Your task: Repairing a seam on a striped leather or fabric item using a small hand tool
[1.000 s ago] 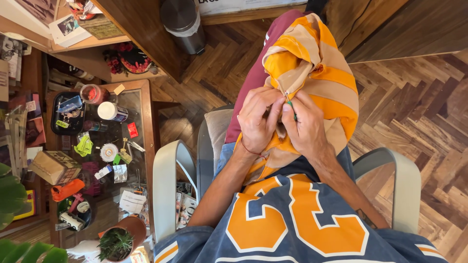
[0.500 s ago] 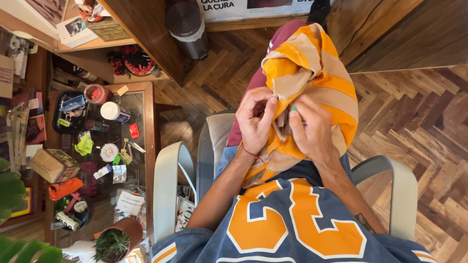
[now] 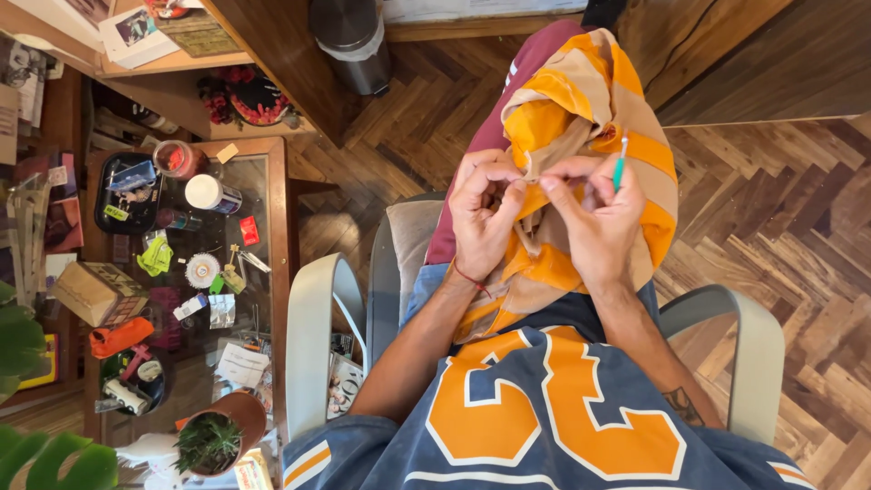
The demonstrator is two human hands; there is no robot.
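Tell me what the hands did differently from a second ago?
The hands moved a little apart on the striped cloth. The right hand tipped its green tool up, clear of the cloth, while pinching a fold toward the left hand. The left hand kept its grip on the cloth. The chair and side table stayed put.
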